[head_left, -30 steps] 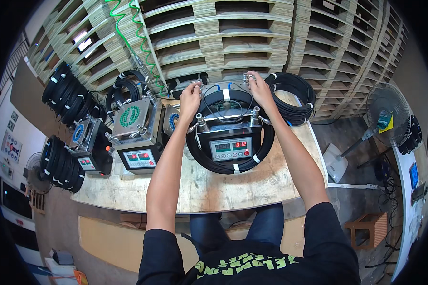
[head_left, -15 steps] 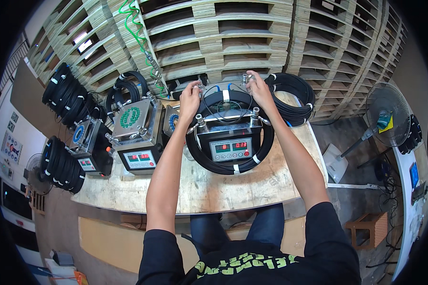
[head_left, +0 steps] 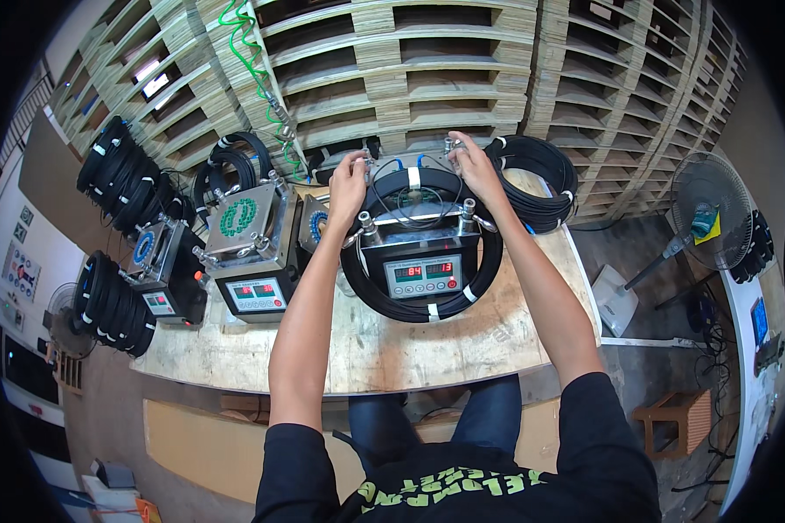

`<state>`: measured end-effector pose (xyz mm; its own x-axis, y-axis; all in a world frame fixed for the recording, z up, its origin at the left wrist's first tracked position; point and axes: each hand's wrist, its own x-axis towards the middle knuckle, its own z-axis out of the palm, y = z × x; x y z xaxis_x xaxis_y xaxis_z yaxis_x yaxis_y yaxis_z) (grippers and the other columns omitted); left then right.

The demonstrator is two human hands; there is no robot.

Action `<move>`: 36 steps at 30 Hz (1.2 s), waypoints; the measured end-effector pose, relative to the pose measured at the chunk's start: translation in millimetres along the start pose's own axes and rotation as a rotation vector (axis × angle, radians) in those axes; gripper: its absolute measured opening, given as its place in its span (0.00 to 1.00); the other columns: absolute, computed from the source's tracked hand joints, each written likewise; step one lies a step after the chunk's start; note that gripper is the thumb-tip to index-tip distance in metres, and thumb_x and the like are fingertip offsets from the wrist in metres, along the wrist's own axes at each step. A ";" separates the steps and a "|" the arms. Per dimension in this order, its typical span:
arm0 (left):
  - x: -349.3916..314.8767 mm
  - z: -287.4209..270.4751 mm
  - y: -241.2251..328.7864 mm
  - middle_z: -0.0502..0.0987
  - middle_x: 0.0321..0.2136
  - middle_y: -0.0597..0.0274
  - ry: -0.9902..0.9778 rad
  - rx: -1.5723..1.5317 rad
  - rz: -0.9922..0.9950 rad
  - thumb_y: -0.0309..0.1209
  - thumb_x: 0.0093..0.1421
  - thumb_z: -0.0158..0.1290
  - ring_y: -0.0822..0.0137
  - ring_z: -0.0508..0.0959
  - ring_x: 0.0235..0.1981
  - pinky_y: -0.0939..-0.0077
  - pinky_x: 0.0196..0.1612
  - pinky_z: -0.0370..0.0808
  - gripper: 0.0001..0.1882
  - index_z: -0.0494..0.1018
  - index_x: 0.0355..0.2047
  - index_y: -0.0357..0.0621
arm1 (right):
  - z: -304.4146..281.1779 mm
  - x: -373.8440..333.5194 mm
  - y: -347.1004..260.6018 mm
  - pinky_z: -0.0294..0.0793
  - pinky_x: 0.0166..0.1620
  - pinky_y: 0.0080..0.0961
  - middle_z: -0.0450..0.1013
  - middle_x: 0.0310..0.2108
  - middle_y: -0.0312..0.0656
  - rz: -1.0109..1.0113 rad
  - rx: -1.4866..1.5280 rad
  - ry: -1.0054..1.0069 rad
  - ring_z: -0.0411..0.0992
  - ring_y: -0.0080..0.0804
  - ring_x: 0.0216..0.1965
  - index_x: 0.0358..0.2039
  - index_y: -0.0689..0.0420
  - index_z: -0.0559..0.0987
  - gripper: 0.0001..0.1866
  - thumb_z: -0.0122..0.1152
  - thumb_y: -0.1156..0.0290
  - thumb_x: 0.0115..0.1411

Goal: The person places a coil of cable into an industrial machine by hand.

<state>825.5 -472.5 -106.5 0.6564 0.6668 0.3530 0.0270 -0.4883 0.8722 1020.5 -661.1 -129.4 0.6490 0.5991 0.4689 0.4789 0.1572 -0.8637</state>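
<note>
Head view: black cable coil (head_left: 423, 307) is seated around grey test unit (head_left: 420, 261). Left hand (head_left: 349, 185) and right hand (head_left: 473, 166) are closed on fittings behind the unit. Even, two-handed pressure is advised; the coil should be left undisturbed.

- A small rectangular display panel (head_left: 420, 275) sits on the near face of the middle machine, grey with red glowing digits and two red buttons.
- A similar panel (head_left: 255, 295) sits on the machine just left of it.
- A smaller panel (head_left: 159, 302) sits further left.
- A round green-and-white label (head_left: 237, 216) lies on the left machine's top.
</note>
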 end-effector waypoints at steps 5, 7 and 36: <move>-3.2 -1.6 8.9 0.79 0.44 0.57 -0.049 -0.024 -0.008 0.38 0.69 0.43 0.68 0.77 0.41 0.76 0.41 0.74 0.21 0.68 0.60 0.47 | -1.5 3.5 5.4 0.68 0.34 0.18 0.74 0.37 0.38 -0.022 -0.079 -0.019 0.64 0.20 0.28 0.62 0.53 0.67 0.21 0.43 0.70 0.69; -3.0 -2.5 10.3 0.78 0.46 0.57 -0.069 -0.019 -0.018 0.39 0.69 0.43 0.67 0.77 0.44 0.75 0.43 0.73 0.22 0.67 0.61 0.48 | -0.5 2.8 6.5 0.68 0.35 0.18 0.75 0.37 0.39 -0.010 -0.086 -0.017 0.65 0.19 0.29 0.63 0.53 0.67 0.22 0.43 0.70 0.69; 9.0 12.2 8.7 0.81 0.40 0.51 0.023 0.032 -0.027 0.41 0.67 0.37 0.59 0.79 0.45 0.69 0.51 0.71 0.25 0.74 0.52 0.37 | 3.1 12.6 -5.9 0.69 0.33 0.21 0.73 0.33 0.40 0.118 -0.163 0.055 0.67 0.23 0.26 0.60 0.58 0.70 0.33 0.36 0.43 0.71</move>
<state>840.8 -477.5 -99.9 0.6380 0.6920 0.3377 0.0689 -0.4881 0.8701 1024.0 -652.1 -118.9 0.7356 0.5612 0.3793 0.4840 -0.0436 -0.8740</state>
